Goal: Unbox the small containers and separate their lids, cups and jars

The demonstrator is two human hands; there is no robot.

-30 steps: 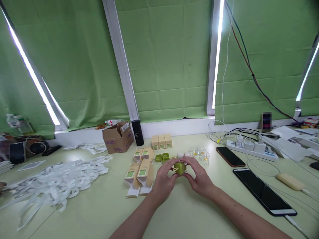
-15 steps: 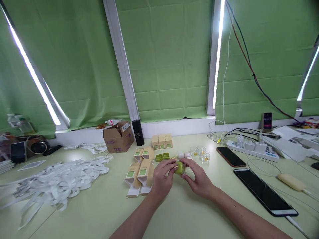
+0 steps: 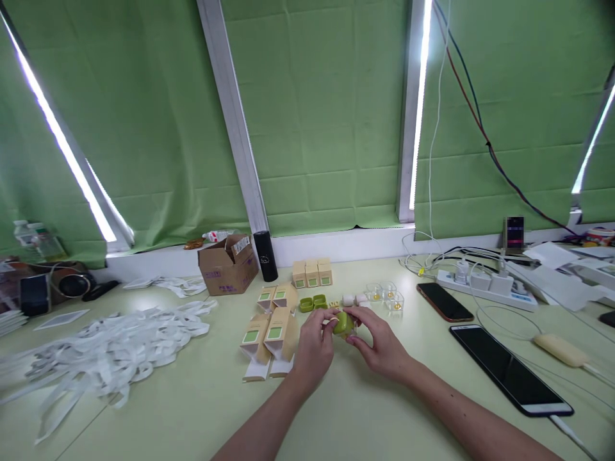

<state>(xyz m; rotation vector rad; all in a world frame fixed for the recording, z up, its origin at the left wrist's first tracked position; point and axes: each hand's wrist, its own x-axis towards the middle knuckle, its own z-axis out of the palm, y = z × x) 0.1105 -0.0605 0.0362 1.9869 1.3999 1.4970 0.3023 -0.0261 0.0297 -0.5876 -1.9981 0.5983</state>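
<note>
Between my two hands, just above the table, is a small rounded green cap-like piece (image 3: 343,324) with a clear part showing at its right side. My left hand (image 3: 317,340) pinches it from the left, and my right hand (image 3: 377,339) grips it from the right with thumb and fingers. Just beyond my hands lie two green square caps (image 3: 313,303), small gold pieces (image 3: 334,305), white cylindrical pieces (image 3: 354,299) and several clear square containers (image 3: 385,296) with gold centres. Left of my left hand, beige cartons (image 3: 281,334) with green windows lie with their end flaps open.
Three small beige boxes (image 3: 312,273) stand at the back beside a black cylinder (image 3: 266,256) and an open cardboard box (image 3: 228,266). A heap of white ribbon (image 3: 125,346) spreads on the left. Phones (image 3: 510,370), a power strip (image 3: 487,290) and cables lie on the right.
The green piece has tilted and turned slightly between my fingers. Both hands keep their grip in nearly the same place.
</note>
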